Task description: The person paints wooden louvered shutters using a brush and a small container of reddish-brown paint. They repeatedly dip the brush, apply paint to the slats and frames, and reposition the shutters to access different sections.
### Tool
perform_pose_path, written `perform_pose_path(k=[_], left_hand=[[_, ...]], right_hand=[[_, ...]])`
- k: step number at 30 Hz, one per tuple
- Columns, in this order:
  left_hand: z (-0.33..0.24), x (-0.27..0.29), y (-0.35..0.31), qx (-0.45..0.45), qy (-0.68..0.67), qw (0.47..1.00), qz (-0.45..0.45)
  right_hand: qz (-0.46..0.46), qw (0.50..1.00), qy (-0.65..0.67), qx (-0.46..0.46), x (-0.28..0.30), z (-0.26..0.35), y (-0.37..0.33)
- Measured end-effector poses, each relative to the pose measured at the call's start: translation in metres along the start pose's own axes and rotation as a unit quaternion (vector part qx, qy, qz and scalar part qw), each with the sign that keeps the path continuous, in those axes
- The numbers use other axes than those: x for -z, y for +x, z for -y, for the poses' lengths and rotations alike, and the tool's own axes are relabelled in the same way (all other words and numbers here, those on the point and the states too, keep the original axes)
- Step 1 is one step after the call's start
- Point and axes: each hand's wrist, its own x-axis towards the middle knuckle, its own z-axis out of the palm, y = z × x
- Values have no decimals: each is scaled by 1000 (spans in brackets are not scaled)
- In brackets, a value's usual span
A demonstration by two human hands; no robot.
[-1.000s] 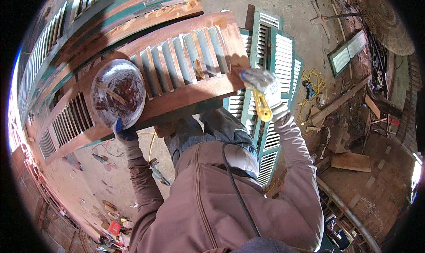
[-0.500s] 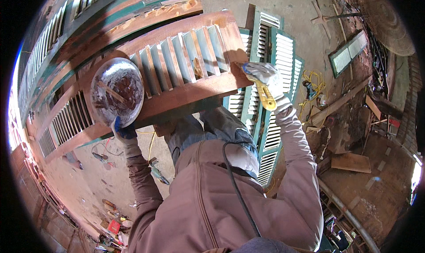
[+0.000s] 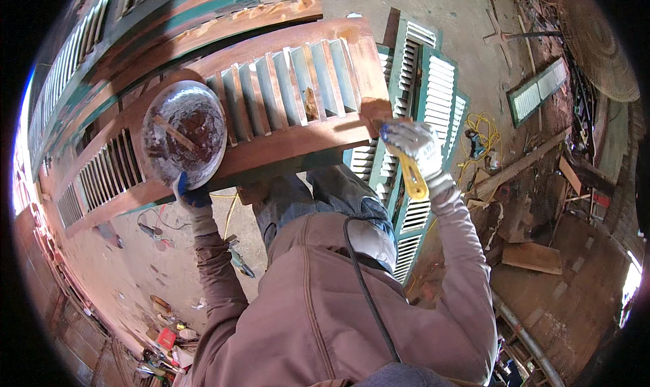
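My gloved left hand point(image 3: 191, 194) grips the near rim of a round metal bowl point(image 3: 220, 140), its blue-coated thumb over the edge. Whitish and brown residue coats the bowl's inside, and a flat wooden stick point(image 3: 175, 133) lies in it. My gloved right hand point(image 3: 414, 143) is closed round a yellow-handled putty knife point(image 3: 413, 176), the handle pointing back toward me. The glove and shadow hide most of its blade. This hand is at the right end of a reddish-brown louvered shutter point(image 3: 298, 126), which lies flat in front of me with its slats tilted.
Green-framed shutters with white slats point(image 3: 437, 89) lie stacked to the right. Beyond them are a yellow cord point(image 3: 484, 126) and a power tool point(image 3: 474, 143). Another shutter point(image 3: 538, 89) rests farther right. Another power tool point(image 3: 240, 262) and several hand tools lie on the floor at left.
My right hand has shifted slightly down and right with the putty knife, whose handle now points more steeply toward me. The bowl stays in my left hand; the whole view has shifted slightly.
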Motion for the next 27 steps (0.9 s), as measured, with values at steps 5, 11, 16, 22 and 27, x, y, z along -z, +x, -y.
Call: perform_pose_path(k=[5,11,16,22,27], left_hand=[[-3,-9,-2,36,-51,998,7],[-25,-40,-5,100,-118,986,-57],[-62,-64,-20,130,-214,967,-39],[-74,-11,-24,88,-201,972,-88],[-72,50,-16,10,-4,998,-61]], right_hand=[[-40,997,62,2,14,-24,12],[-1,1000,-1,-7,-4,-17,3],[-3,999,27,-38,14,-10,20],[-14,995,99,-5,0,47,32],[-15,999,-37,5,-25,94,33]])
